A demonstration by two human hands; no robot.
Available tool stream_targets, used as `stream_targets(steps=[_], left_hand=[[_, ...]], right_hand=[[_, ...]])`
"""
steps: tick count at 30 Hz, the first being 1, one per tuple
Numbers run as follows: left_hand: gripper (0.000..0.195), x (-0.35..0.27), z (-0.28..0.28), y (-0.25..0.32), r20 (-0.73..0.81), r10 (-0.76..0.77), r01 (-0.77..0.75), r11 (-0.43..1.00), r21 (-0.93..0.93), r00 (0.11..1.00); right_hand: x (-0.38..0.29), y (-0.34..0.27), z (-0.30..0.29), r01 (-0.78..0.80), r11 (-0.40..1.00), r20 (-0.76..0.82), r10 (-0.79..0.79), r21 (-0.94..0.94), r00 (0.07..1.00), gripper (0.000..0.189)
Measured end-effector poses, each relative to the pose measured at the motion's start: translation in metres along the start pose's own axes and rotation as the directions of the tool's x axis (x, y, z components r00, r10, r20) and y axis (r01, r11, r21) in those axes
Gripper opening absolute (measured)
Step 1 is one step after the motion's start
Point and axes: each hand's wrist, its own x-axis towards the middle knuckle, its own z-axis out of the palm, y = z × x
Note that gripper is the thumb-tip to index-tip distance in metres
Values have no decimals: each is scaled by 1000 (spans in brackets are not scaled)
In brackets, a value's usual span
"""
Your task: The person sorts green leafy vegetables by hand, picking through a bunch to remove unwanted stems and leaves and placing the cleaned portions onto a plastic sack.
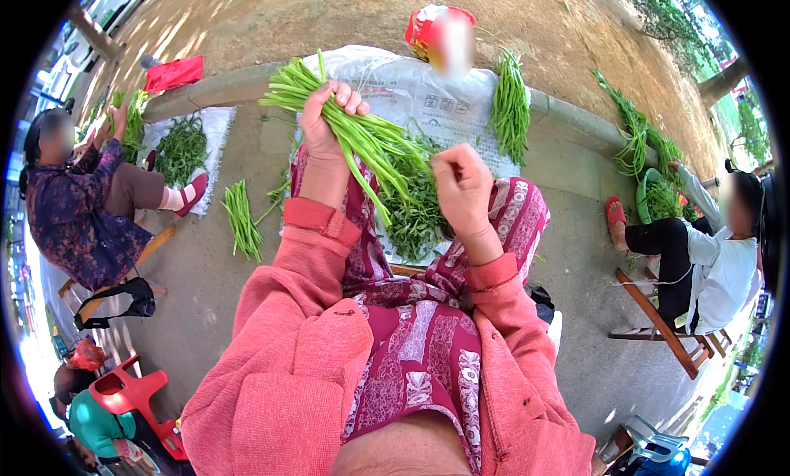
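Observation:
My left hand (333, 115) grips a thick bunch of long green vegetable stems (370, 136), their cut ends pointing up and left. At the lower right end of the bunch, my right hand (464, 189) is closed, with thumb and forefinger against a stem tip; its other fingers are curled. Below the bunch, between my knees, lies a heap of dark green leaves (415, 229), partly hidden by stems and hand. The heap rests on a white woven plastic sheet (444, 112) with printed writing.
Stem bundles lie left on the concrete (242, 220) and right on the sheet's edge (511, 109). A red bag (419, 31) stands beyond the curb (558, 112). Seated people (80, 186) work with greens at left and right (716, 266). A red plastic chair (133, 389) stands lower left.

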Motion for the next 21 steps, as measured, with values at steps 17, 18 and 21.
stream_targets(steps=[17,18,21], left_hand=[[19,2,-5,13,-196,34,-80,971,-227,980],[19,2,-5,13,-176,26,-68,968,-240,984],[18,1,-6,14,-174,44,-87,966,-244,984]], right_hand=[[0,-18,-7,114,966,91,-95,-232,991,22],[1,-17,-4,134,953,98,-111,-271,989,24],[4,-12,-8,61,959,-7,-66,-276,998,27]])
